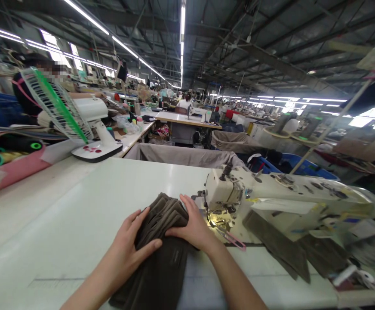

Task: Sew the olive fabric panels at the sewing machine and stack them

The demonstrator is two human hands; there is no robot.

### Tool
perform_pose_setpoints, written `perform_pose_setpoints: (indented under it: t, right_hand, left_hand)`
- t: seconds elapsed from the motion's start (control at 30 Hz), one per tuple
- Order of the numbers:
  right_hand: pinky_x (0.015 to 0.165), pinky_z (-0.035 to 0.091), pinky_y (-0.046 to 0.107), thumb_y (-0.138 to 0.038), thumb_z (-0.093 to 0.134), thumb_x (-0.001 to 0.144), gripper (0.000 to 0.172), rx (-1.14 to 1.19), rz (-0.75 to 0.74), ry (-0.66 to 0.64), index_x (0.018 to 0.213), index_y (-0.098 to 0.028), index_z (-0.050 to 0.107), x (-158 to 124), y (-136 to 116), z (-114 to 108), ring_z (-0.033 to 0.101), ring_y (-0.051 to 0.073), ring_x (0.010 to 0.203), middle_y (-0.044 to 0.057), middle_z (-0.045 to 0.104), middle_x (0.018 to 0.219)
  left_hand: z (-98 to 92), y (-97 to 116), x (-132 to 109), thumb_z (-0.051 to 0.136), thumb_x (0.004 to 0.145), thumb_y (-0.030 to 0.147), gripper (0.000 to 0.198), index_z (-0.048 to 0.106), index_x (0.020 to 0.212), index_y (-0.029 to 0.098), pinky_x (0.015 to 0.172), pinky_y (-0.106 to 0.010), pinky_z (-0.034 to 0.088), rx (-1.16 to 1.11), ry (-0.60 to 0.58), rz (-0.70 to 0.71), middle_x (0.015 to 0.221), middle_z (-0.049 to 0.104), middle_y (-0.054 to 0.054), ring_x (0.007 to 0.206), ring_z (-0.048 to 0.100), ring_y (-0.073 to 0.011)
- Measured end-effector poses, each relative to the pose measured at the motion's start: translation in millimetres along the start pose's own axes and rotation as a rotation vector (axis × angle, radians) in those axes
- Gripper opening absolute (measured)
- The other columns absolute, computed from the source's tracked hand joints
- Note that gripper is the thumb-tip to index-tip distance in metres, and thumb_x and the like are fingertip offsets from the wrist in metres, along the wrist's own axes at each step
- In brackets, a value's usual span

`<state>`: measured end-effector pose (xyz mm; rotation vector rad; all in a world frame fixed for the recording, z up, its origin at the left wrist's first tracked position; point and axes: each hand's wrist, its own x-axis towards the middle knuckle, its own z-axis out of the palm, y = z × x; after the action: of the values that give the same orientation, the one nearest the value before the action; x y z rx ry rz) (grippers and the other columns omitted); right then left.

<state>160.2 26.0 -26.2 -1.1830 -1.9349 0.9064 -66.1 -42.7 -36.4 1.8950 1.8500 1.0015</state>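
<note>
Dark brown cloth lies in a folded pile on the pale tabletop, right in front of us, to the left of the sewing machine. We have both hands on it. Our left hand holds the left side, with the thumb across the cloth and the other fingers along the edge. Our right hand holds the other side, with the thumb on the folds and the other fingers at the far edge. The fingers of both hands are closed on the cloth, with the pile between them. Its far end is bunched up in many layers, and its near end lies flatter.

Close to our right hand, a yellow light shines under the front of the machine. Pink snips lie just beside it. More brown cloth lies under the machine's long arm. We see a white and green fan at the back left, near some pink cloth. Just past the tabletop is a big bin lined with grey cloth. Behind the fan we see a person in dark clothes. Long bright lights run along the roof.
</note>
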Motion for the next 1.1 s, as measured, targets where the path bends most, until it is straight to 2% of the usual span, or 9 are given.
perform_pose_setpoints:
  t: [0.1, 0.2, 0.3, 0.43, 0.5, 0.6, 0.77, 0.93, 1.1]
  right_hand:
    - [0.119, 0.035, 0.047, -0.022, 0.093, 0.064, 0.079, -0.061, -0.183, 0.119, 0.135, -0.024, 0.057, -6, -1, 4, 0.045, 0.029, 0.140, 0.010, 0.050, 0.148]
    - [0.105, 0.045, 0.041, -0.013, 0.090, 0.066, 0.054, -0.055, -0.306, 0.222, 0.112, -0.023, 0.062, -15, -2, 4, 0.056, 0.025, 0.117, 0.006, 0.061, 0.121]
    - [0.093, 0.048, 0.037, -0.012, 0.088, 0.068, 0.043, -0.016, -0.301, 0.284, 0.101, -0.023, 0.063, -17, 0, 3, 0.057, 0.023, 0.104, 0.003, 0.060, 0.108]
    - [0.079, 0.048, 0.031, -0.017, 0.078, 0.081, 0.019, 0.071, -0.239, 0.233, 0.094, -0.024, 0.067, -14, 5, 4, 0.057, 0.019, 0.088, 0.000, 0.061, 0.092]
    - [0.076, 0.048, 0.031, -0.019, 0.073, 0.085, 0.021, 0.135, -0.176, 0.211, 0.105, -0.024, 0.068, -12, 7, 5, 0.058, 0.018, 0.083, -0.001, 0.063, 0.092]
    - [0.079, 0.051, 0.034, -0.021, 0.072, 0.085, 0.044, 0.141, -0.131, 0.288, 0.127, -0.025, 0.059, -14, 7, 5, 0.060, 0.019, 0.086, 0.003, 0.065, 0.109]
    - [0.102, 0.044, 0.042, -0.020, 0.078, 0.079, 0.030, 0.016, -0.270, 0.330, 0.103, -0.025, 0.062, -17, 1, 3, 0.055, 0.026, 0.118, 0.007, 0.059, 0.121]
    - [0.104, 0.042, 0.041, -0.022, 0.080, 0.075, 0.017, 0.129, -0.133, 0.262, 0.084, -0.024, 0.065, -15, -2, 3, 0.055, 0.026, 0.117, 0.006, 0.056, 0.115]
    - [0.092, 0.049, 0.036, -0.041, 0.074, 0.081, 0.023, 0.514, -0.036, 0.165, 0.077, -0.023, 0.060, -11, -2, -3, 0.062, 0.023, 0.105, 0.005, 0.063, 0.114]
  left_hand:
    - [-11.3, 18, -10, 0.073, 0.069, 0.063, 0.062, 0.071, 0.122, 0.031, 0.111, -0.051, 0.049, 0.077, 0.067, 0.061, 0.141, 0.060, -0.011, 0.130, 0.057, -0.0377]
    - [-21.9, 40, -26, 0.071, 0.075, 0.056, 0.049, 0.073, 0.117, 0.032, 0.096, -0.046, 0.058, 0.144, -0.052, 0.063, 0.119, 0.071, -0.008, 0.108, 0.070, -0.0322]
    - [-22.7, 50, -36, 0.064, 0.082, 0.042, 0.045, 0.070, 0.124, 0.027, 0.090, -0.043, 0.061, 0.185, -0.117, 0.053, 0.113, 0.073, -0.008, 0.100, 0.073, -0.0292]
    - [-16.3, 47, -35, 0.054, 0.088, 0.036, 0.037, 0.072, 0.120, 0.026, 0.090, -0.039, 0.062, 0.157, -0.068, 0.123, 0.112, 0.074, -0.008, 0.101, 0.074, -0.0266]
    - [-16.9, 47, -30, 0.050, 0.093, 0.037, 0.036, 0.073, 0.118, 0.026, 0.086, -0.036, 0.062, 0.118, -0.067, 0.141, 0.108, 0.075, -0.008, 0.097, 0.075, -0.0250]
    - [-22.1, 52, -24, 0.043, 0.097, 0.038, 0.037, 0.072, 0.115, 0.024, 0.081, -0.031, 0.062, 0.044, -0.094, 0.147, 0.102, 0.074, -0.007, 0.093, 0.074, -0.0225]
    - [-26.2, 50, -17, 0.041, 0.097, 0.038, 0.040, 0.073, 0.114, 0.022, 0.081, -0.031, 0.061, -0.002, -0.134, 0.132, 0.098, 0.073, -0.007, 0.091, 0.074, -0.0223]
    - [-22.4, 39, -19, 0.042, 0.097, 0.036, 0.040, 0.075, 0.116, 0.023, 0.083, -0.027, 0.059, -0.040, -0.120, 0.126, 0.098, 0.073, -0.006, 0.091, 0.073, -0.0204]
    - [-24.1, 35, -20, 0.037, 0.096, 0.027, 0.043, 0.075, 0.117, 0.026, 0.076, -0.024, 0.058, -0.058, -0.134, 0.150, 0.093, 0.071, -0.005, 0.084, 0.073, -0.0175]
